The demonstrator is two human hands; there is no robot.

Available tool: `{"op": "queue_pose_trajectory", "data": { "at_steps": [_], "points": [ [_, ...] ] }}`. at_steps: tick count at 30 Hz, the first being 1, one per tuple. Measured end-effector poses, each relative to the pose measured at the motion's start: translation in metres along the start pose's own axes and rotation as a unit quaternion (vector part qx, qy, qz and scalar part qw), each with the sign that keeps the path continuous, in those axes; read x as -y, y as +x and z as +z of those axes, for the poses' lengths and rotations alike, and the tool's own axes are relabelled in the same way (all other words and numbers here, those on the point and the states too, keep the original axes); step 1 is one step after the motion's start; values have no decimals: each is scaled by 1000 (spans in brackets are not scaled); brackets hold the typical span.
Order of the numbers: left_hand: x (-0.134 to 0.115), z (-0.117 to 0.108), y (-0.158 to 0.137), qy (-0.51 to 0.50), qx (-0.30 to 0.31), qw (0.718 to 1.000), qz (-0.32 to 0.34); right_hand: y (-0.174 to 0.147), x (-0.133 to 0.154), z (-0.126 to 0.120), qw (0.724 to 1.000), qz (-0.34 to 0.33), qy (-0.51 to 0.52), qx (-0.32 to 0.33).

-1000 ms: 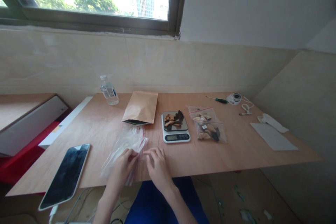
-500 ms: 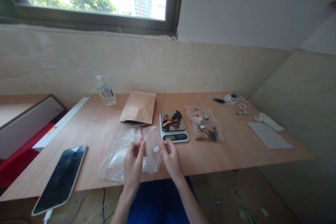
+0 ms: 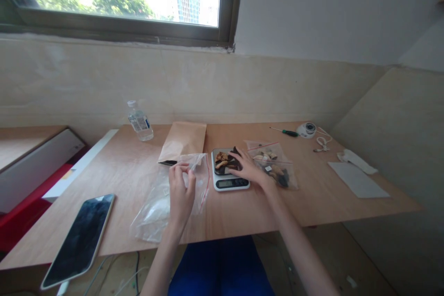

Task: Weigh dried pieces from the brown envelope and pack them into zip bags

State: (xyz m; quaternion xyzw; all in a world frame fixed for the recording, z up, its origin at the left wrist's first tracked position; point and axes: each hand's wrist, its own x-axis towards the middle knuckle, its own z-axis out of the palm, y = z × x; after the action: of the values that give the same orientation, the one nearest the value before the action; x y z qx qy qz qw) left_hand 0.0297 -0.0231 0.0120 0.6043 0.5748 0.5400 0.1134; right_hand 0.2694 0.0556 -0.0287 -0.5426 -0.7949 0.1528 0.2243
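Observation:
My left hand (image 3: pixel 182 189) is closed on a clear zip bag (image 3: pixel 201 184) with a red seal line, held above the table left of the scale. My right hand (image 3: pixel 249 168) reaches over the white digital scale (image 3: pixel 218 185), fingers spread around dark dried slices at the right of its plate. Brown dried slices (image 3: pixel 222 161) lie on the plate, partly covered by my fingers. Whether the right fingertips grip a slice cannot be made out. Beneath my left hand another clear bag (image 3: pixel 149 217) rests on the table. A brown paper pouch (image 3: pixel 183 141) lies behind it, its dark mouth facing me.
Right of the scale are filled zip bags (image 3: pixel 286 178). Further right lie a green screwdriver (image 3: pixel 289 133), a white camera (image 3: pixel 306 130) with its cable, and white paper (image 3: pixel 357 180). A water bottle (image 3: pixel 140 122) stands at the back left; a tablet (image 3: pixel 79 240) overhangs the front edge.
My right hand has let go of the small zip bag and moved right onto the scale's slices. My left hand still holds the bag, now raised slightly and turned.

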Motion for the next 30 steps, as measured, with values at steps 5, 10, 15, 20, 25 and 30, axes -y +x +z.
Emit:
{"op": "queue_pose_trajectory", "data": {
  "at_steps": [5, 10, 15, 20, 25, 30],
  "points": [
    [2, 10, 4, -33, -2, 999, -37, 2, -5, 0, 999, -46, -17, -24],
    [4, 20, 2, -50, -18, 994, -100, -7, -2, 2, 997, -44, -14, -69],
    [5, 28, -3, -58, -29, 991, -119, -6, -2, 3, 990, 4, 39, -132],
    [4, 34, -4, -55, -33, 990, -126, -8, 40, -22, 951, 42, 210, -225],
    [-1, 38, -7, -61, -25, 989, -131, -12, 93, -34, 938, 57, 339, -29],
    [-6, 36, -14, -78, -37, 986, -143, -8, 117, -25, 972, 95, 209, -45]
  ]
}}
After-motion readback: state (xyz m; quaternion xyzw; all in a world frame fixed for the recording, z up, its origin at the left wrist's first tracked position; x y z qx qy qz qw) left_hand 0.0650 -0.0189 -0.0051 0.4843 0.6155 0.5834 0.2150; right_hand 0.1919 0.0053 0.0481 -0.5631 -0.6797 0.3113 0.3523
